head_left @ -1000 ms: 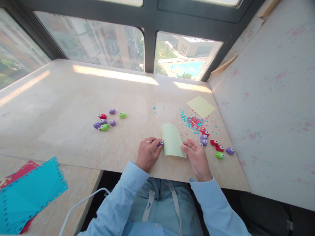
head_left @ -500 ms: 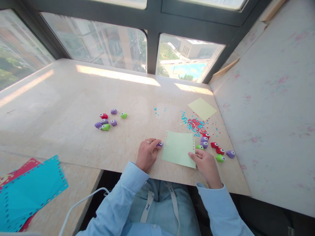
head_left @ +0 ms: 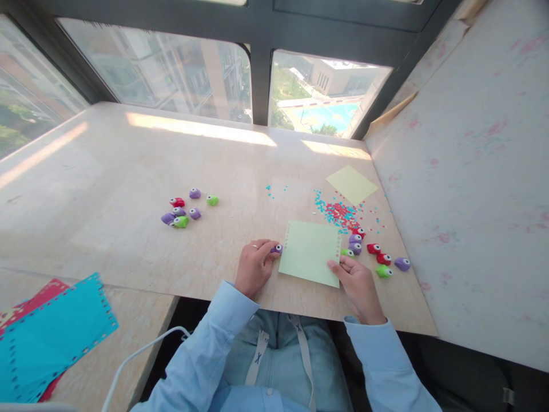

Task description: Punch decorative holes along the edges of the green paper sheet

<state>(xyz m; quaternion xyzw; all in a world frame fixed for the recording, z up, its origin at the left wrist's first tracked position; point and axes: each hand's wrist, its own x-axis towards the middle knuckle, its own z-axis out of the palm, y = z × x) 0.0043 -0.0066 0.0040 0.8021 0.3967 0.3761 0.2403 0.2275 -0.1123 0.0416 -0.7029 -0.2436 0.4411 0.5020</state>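
The left hand (head_left: pixel 254 266) pinches a small purple plastic punch (head_left: pixel 277 248) against the pale green paper sheet's (head_left: pixel 309 252) perforated edge; right-hand fingers (head_left: pixel 335 266) press together on its near corner, flattening it on the tabletop (head_left: pixel 128 171).

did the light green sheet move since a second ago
Yes. The light green sheet was curled up; now it lies flat, its right edge reaching the punches.
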